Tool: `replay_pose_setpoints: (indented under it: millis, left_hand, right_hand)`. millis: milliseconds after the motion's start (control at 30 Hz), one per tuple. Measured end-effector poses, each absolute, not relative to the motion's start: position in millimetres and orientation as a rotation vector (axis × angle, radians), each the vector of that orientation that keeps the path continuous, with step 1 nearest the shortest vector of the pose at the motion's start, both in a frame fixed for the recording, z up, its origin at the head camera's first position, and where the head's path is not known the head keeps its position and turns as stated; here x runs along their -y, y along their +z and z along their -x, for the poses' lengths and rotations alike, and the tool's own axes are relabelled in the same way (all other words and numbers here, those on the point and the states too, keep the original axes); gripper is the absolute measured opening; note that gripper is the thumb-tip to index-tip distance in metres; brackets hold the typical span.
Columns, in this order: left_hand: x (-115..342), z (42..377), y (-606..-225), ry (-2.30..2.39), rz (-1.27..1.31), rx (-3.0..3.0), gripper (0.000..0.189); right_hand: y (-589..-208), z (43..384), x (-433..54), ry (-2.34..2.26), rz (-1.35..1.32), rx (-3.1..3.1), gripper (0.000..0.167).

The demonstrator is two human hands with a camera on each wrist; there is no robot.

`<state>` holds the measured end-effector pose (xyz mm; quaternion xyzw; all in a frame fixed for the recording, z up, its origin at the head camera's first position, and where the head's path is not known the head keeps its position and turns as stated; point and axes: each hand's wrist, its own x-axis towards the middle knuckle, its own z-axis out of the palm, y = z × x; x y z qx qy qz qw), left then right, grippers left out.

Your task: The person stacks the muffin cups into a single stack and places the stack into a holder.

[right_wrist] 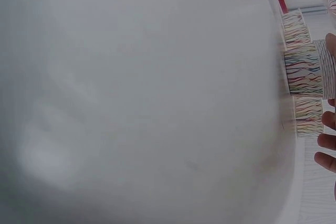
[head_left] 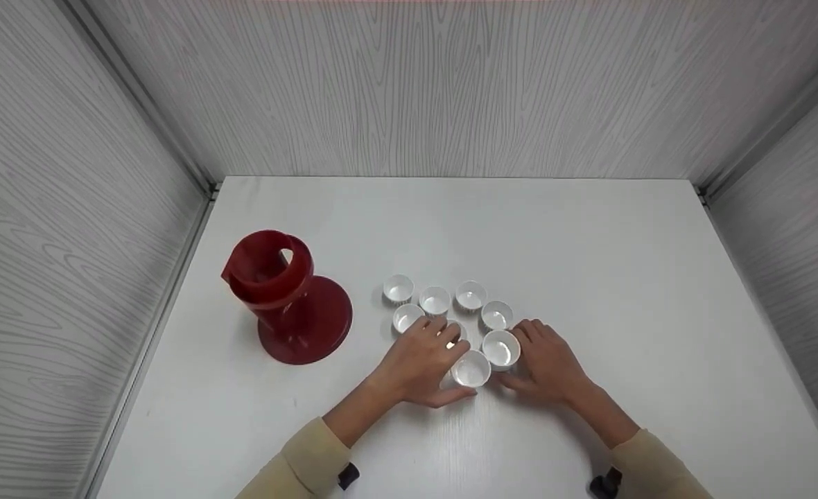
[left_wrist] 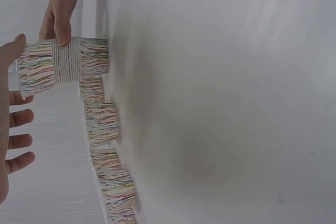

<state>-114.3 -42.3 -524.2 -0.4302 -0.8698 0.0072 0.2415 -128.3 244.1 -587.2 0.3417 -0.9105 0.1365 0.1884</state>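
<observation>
Your left hand (head_left: 424,360): fingers pinching white, colour-streaked round cup (head_left: 471,369). Your right hand (head_left: 551,364): fingers gripping nested stack of matching cups (head_left: 501,348).

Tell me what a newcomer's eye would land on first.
Likely the glossy red stand with round base and cylindrical top, on the left of the white table. Next, the small round white cups streaked with colour, clustered mid-table, where the left hand holds one cup and the right hand grips a stack.

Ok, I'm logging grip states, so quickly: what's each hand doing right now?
Left hand: closed, holding a single patterned cup.
Right hand: closed, holding a stack of cups.
</observation>
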Motion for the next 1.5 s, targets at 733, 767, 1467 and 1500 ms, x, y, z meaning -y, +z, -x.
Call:
replay_pose_setpoints:
  millis: [733,767,1467,1500]
  left_hand:
    - [33,128,-497,-0.016,1.162,2.334,0.066]
    - [33,129,-497,-0.023,1.162,2.333,0.065]
    - [14,143,-502,-0.138,1.178,2.344,0.065]
    - [13,143,-502,-0.137,1.180,2.348,0.065]
  right_hand:
    - [-588,128,-244,0.392,-0.974,2.526,0.066]
    - [-588,128,-244,0.391,-0.970,2.527,0.066]
    - [-583,127,-243,0.349,-0.967,2.583,0.065]
    - [-584,127,-243,0.351,-0.966,2.582,0.065]
